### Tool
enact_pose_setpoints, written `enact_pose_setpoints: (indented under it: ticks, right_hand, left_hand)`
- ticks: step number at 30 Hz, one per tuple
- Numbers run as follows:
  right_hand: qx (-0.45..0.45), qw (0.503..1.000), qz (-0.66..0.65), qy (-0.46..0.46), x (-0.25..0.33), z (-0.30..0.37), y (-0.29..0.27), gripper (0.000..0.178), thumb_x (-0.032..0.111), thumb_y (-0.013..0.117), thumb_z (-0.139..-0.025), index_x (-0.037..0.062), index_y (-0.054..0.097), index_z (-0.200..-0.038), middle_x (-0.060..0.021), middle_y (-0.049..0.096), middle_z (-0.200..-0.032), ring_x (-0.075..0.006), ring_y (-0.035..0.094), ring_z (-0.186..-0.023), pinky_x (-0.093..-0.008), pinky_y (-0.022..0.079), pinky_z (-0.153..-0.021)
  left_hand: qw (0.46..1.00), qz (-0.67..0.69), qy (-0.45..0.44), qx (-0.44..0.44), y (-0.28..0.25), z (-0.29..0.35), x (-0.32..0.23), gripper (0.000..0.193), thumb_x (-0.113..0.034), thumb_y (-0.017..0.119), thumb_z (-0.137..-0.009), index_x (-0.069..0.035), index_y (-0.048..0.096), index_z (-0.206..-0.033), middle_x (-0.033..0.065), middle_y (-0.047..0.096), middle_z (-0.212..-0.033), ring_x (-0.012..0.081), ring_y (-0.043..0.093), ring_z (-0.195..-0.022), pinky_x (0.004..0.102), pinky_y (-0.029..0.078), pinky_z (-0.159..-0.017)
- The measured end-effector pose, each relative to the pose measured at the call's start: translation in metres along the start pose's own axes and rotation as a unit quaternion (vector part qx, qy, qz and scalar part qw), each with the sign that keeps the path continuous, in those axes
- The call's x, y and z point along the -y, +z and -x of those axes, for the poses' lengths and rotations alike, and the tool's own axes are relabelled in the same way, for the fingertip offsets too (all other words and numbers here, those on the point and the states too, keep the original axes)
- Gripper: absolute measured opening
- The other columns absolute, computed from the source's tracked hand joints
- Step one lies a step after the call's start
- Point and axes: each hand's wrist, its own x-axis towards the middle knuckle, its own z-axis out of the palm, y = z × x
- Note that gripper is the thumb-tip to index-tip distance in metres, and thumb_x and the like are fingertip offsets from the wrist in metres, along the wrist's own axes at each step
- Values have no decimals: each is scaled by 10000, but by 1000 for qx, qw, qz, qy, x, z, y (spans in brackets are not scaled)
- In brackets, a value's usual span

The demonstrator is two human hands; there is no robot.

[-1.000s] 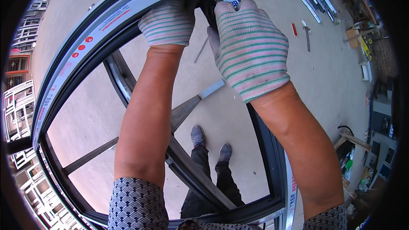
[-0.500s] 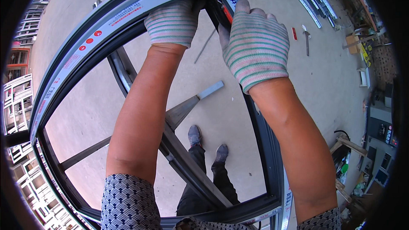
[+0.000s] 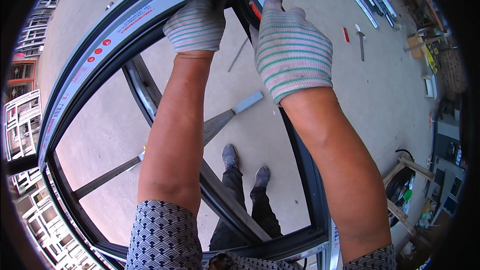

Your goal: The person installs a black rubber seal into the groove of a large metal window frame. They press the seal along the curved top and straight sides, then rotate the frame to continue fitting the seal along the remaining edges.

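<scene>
A large dark window frame [image 3: 75, 90] with pale printed protective film spreads out before me. My left hand [image 3: 196, 26], in a white and green striped knit glove, is closed at the inner edge of its far bar, close to the far right corner. Its fingertips are in shadow and partly hidden. Just right of that corner, my right hand [image 3: 294, 50], gloved alike, is closed on a red-and-black tool [image 3: 256, 10]. Only a short strip of the tool shows, so its kind is unclear. The right thumb is mostly hidden.
Grey support bars [image 3: 220, 122] run beneath the frame, above my shoes [image 3: 230, 156]. Long metal profiles [image 3: 357, 0] lie on the floor at the far right, with a hammer [image 3: 360, 42] nearer. Several white frames [image 3: 25, 120] stand at left. A wooden stand [image 3: 407, 190] holds black cable at right.
Both hands and the frame's far corner appear slightly further left in the picture, as the view has shifted a little. Each hand keeps its hold at the corner.
</scene>
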Motion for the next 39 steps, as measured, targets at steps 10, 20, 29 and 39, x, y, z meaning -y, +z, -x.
enact_pose_setpoints:
  ticks: [10,20,29,39]
  right_hand:
    - [-2,999,45,-21,2,3,-6,520,181,616,-1003,-70,450,-1428,-274,682,-1153,-357,761,-929,-418,643,-774]
    - [3,985,-151,82,2,-2,1,483,367,478,-1066,-69,521,-1270,-260,723,-1002,-337,755,-888,-427,612,-827]
    - [-78,992,88,-46,3,6,-4,527,363,653,-996,19,522,-1373,-251,686,-1053,-414,741,-893,-483,603,-759]
    - [12,997,-68,-38,-25,29,-45,473,399,619,-1003,-17,609,-1228,-209,732,-935,-278,743,-828,-388,584,-741]
  left_hand:
    - [999,29,24,-6,-3,0,-1,255,-385,649,-1000,-209,789,-1120,56,782,-1071,309,728,-885,378,572,-811]
    - [936,310,-140,87,-7,9,-23,335,-368,629,-971,-79,785,-1034,153,769,-902,316,728,-764,383,584,-720]
    - [727,578,-229,290,-33,1,-23,296,-310,670,-972,-19,718,-991,68,665,-699,123,604,-577,263,498,-546]
    - [744,577,-226,251,-31,1,-28,278,-289,716,-977,-36,735,-1090,60,683,-745,96,601,-606,225,483,-549]
